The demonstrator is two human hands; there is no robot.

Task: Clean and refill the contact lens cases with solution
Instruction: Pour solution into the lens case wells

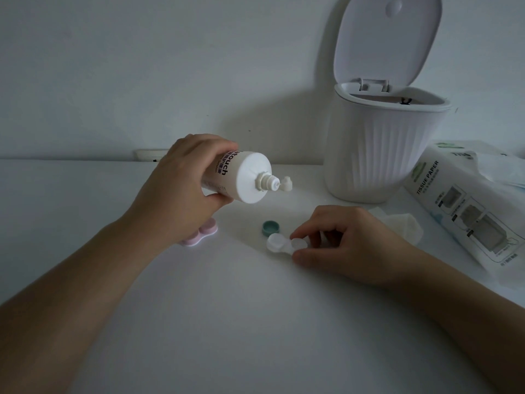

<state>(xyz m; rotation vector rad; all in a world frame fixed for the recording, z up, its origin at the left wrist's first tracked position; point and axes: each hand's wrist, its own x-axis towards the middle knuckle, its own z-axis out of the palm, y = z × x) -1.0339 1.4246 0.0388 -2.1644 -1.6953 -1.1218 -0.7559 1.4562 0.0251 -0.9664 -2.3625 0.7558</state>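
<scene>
My left hand (181, 180) grips a white solution bottle (244, 177), tipped on its side above the table. Its nozzle points right and the flip cap hangs open. Below and to the right, a white contact lens case (279, 244) lies on the table with its wells uncovered. My right hand (349, 240) pinches the case's right end between thumb and fingers. A teal screw cap (271, 227) lies just behind the case. A pink lens case (203, 234) sits on the table under my left wrist, partly hidden.
A white ribbed bin (377, 155) with its lid raised stands at the back right. A pack of tissue paper (466, 211) lies at the right edge, with a crumpled tissue (403, 226) beside my right hand. A wall runs behind the white table (255, 322).
</scene>
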